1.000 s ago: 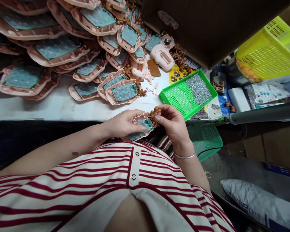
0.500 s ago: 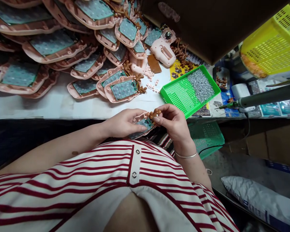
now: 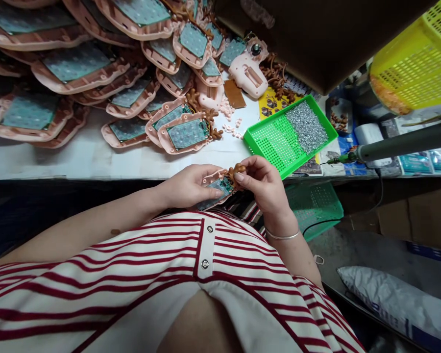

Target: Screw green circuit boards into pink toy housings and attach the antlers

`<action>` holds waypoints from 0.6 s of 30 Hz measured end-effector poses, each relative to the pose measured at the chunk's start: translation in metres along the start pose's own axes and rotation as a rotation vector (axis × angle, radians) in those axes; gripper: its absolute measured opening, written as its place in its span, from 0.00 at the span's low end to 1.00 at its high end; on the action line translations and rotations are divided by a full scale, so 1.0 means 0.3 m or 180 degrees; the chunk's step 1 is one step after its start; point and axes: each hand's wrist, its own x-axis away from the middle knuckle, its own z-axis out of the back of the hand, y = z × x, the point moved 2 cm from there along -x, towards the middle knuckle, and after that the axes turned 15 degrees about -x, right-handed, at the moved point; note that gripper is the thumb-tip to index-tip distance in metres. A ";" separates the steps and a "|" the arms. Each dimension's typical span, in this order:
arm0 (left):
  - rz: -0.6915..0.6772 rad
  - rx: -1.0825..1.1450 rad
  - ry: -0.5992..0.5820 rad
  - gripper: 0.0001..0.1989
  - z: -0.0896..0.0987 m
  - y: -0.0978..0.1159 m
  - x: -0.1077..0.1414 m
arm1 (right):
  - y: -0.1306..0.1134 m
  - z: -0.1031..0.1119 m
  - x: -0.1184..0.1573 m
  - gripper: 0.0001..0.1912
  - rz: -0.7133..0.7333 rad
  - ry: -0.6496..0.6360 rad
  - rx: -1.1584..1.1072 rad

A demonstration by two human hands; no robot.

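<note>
My left hand (image 3: 188,187) is closed around a pink plastic toy shell (image 3: 210,179) in front of my waist, thumb lying over the green circuit board (image 3: 216,188) inside it. At the shell's right end, my right hand (image 3: 262,186) pinches a brown antler-shaped piece (image 3: 236,172) between thumb and fingers. The brown piece touches the shell's edge; how it is seated there I cannot tell. Straight ahead on the white table, similar pink shells with boards and brown antlers lie overlapped, the nearest shell (image 3: 186,133) just beyond my hands.
A green basket (image 3: 255,152) holding small metal screws (image 3: 306,126) stands at the table edge to the right. Beyond it an electric screwdriver (image 3: 353,156) hangs sideways. Stacked shells (image 3: 69,68) fill the left. A yellow basket (image 3: 411,68) and cardboard box (image 3: 301,39) stand at back right.
The view has shifted slightly. My right fingers have moved a little on the brown antler piece, while my left hand keeps its hold on the shell.
</note>
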 end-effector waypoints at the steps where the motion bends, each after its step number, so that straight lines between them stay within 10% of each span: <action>1: -0.0032 -0.0075 0.0015 0.21 0.000 0.001 0.001 | -0.002 0.003 0.000 0.18 -0.0107 -0.0023 -0.0002; 18: 0.0509 0.0297 -0.0153 0.22 -0.008 0.009 0.007 | 0.009 -0.008 0.004 0.19 -0.0124 -0.0208 0.0069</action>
